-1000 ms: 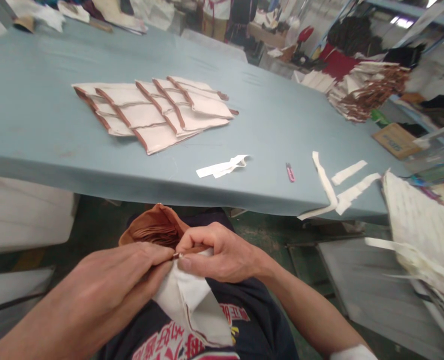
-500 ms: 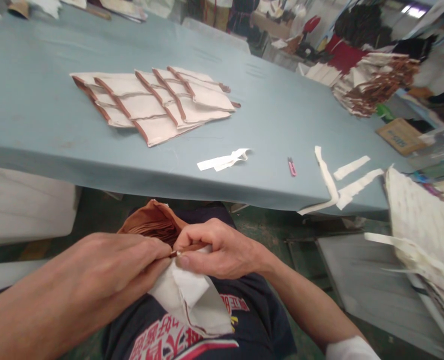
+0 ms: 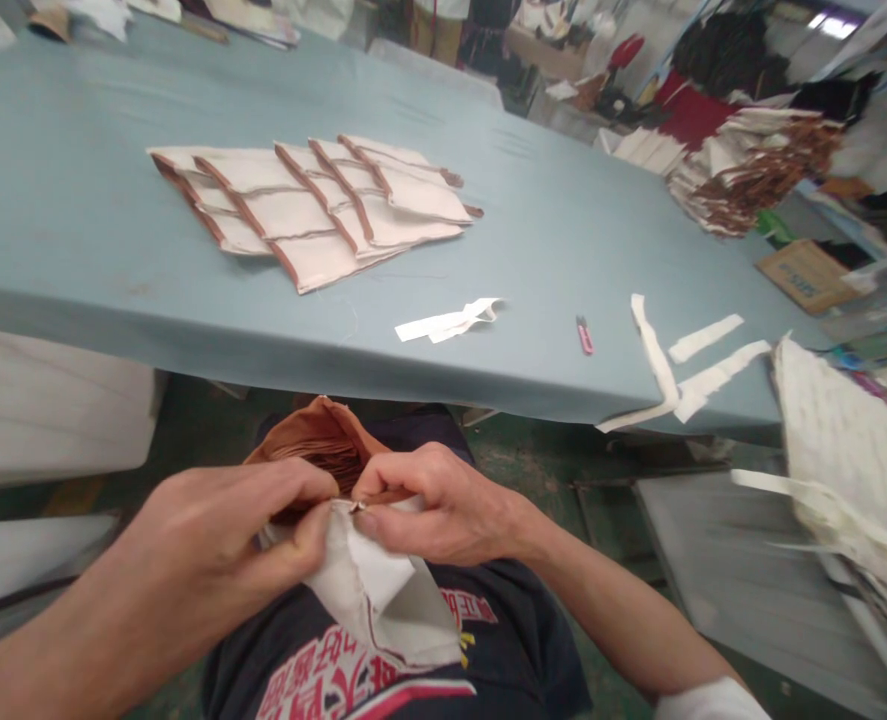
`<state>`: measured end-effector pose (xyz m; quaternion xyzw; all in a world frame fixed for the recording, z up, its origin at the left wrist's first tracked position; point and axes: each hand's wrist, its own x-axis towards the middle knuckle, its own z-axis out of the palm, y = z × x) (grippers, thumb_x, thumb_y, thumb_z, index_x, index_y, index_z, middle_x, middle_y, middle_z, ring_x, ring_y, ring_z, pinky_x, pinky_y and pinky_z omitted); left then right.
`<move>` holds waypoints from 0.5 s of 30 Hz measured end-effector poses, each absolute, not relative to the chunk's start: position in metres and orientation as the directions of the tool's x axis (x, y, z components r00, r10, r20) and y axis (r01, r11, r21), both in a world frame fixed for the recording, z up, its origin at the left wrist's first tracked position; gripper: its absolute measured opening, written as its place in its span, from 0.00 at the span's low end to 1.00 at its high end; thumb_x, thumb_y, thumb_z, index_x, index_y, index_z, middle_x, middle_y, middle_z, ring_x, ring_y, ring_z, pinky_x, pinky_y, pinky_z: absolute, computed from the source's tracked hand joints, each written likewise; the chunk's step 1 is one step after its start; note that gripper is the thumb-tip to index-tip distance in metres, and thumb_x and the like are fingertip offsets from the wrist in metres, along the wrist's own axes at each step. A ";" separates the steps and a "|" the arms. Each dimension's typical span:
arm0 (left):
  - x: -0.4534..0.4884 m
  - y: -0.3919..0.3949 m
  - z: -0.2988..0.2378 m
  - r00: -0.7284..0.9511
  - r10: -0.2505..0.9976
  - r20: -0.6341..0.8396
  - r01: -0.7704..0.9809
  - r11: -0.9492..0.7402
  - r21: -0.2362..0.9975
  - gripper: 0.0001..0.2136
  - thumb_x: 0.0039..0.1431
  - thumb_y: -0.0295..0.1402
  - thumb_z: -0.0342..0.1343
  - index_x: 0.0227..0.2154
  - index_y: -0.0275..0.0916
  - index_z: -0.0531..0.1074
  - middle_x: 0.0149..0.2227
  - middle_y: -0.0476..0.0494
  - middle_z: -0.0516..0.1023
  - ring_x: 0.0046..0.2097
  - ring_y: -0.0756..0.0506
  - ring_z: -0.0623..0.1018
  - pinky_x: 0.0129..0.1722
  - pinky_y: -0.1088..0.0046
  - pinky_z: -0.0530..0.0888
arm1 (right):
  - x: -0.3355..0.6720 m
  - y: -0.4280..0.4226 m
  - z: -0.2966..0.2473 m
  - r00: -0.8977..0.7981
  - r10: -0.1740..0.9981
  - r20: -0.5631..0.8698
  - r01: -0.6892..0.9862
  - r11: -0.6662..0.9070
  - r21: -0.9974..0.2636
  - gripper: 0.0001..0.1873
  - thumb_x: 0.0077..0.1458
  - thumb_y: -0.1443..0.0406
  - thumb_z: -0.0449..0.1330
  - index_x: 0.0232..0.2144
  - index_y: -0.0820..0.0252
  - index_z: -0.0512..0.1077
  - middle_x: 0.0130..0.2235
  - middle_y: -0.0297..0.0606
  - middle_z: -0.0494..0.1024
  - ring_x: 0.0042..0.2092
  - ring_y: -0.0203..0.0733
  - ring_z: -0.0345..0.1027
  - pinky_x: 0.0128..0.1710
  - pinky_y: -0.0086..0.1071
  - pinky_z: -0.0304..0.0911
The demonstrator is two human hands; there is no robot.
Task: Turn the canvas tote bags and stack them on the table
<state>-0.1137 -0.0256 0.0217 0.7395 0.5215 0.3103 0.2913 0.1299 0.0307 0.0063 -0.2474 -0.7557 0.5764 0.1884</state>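
Over my lap I hold a cream cloth piece with brown edging (image 3: 413, 615), which hangs down in folds. My left hand (image 3: 263, 525) pinches its upper edge between thumb and fingers. Close beside it, my right hand (image 3: 435, 505) grips the same edge, thumb below and fingers curled above. A small dark bit of the edging shows between the two thumbs. Behind the hands, a brown pleated cloth (image 3: 321, 430) bulges upward; whether it joins the cream piece is hidden.
On the blue-green table (image 3: 533, 220) lie overlapping cream pouches with brown edges (image 3: 315, 205), white strips (image 3: 450, 322), pink thread snips (image 3: 584, 335) and more cream strips (image 3: 657, 360). A heap of cream and brown pieces (image 3: 750, 170) stands at the far right, near a cardboard box (image 3: 803, 275).
My left hand has shifted slightly left and its thumb and fingers have re-gripped, showing more of the cream edge. The right hand stays nearly still on the cloth.
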 end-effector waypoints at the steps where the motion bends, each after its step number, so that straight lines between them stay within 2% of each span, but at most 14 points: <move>1: -0.112 -0.024 0.023 0.302 0.938 0.169 0.572 -0.320 0.755 0.08 0.62 0.34 0.59 0.30 0.48 0.81 0.23 0.58 0.81 0.22 0.52 0.76 0.25 0.80 0.68 | 0.131 0.030 0.006 -0.807 0.590 -0.001 0.148 0.201 -0.968 0.09 0.66 0.59 0.61 0.34 0.57 0.69 0.27 0.25 0.67 0.29 0.32 0.57 0.31 0.27 0.53; 4: -0.110 -0.020 0.028 0.388 0.914 0.116 0.525 -0.323 0.788 0.11 0.69 0.34 0.57 0.30 0.46 0.81 0.23 0.58 0.81 0.22 0.52 0.76 0.23 0.81 0.69 | 0.132 0.031 0.007 -0.806 0.592 0.025 0.116 0.199 -0.973 0.10 0.66 0.59 0.62 0.34 0.57 0.70 0.27 0.25 0.67 0.29 0.32 0.57 0.32 0.27 0.54; 7: -0.111 -0.017 0.032 0.388 0.920 0.057 0.500 -0.262 0.825 0.09 0.69 0.36 0.60 0.32 0.46 0.82 0.26 0.58 0.84 0.25 0.51 0.79 0.26 0.83 0.72 | 0.132 0.033 0.008 -0.793 0.608 0.043 0.118 0.222 -0.968 0.10 0.67 0.59 0.63 0.34 0.58 0.71 0.27 0.25 0.67 0.28 0.31 0.57 0.31 0.26 0.54; 11: -0.109 -0.014 0.037 0.392 0.917 0.079 0.484 -0.279 0.829 0.06 0.66 0.36 0.65 0.32 0.47 0.82 0.25 0.59 0.84 0.24 0.52 0.78 0.27 0.86 0.73 | 0.129 0.035 0.011 -0.783 0.617 0.075 0.140 0.293 -0.946 0.08 0.65 0.62 0.63 0.33 0.57 0.71 0.26 0.24 0.67 0.26 0.31 0.55 0.30 0.27 0.53; 15: -0.106 -0.011 0.037 0.422 0.902 0.091 0.469 -0.303 0.830 0.08 0.69 0.37 0.63 0.32 0.47 0.83 0.26 0.59 0.84 0.24 0.53 0.79 0.26 0.86 0.72 | 0.128 0.035 0.017 -0.775 0.624 0.096 0.157 0.337 -0.928 0.07 0.62 0.64 0.62 0.31 0.57 0.69 0.26 0.25 0.68 0.26 0.31 0.56 0.30 0.27 0.53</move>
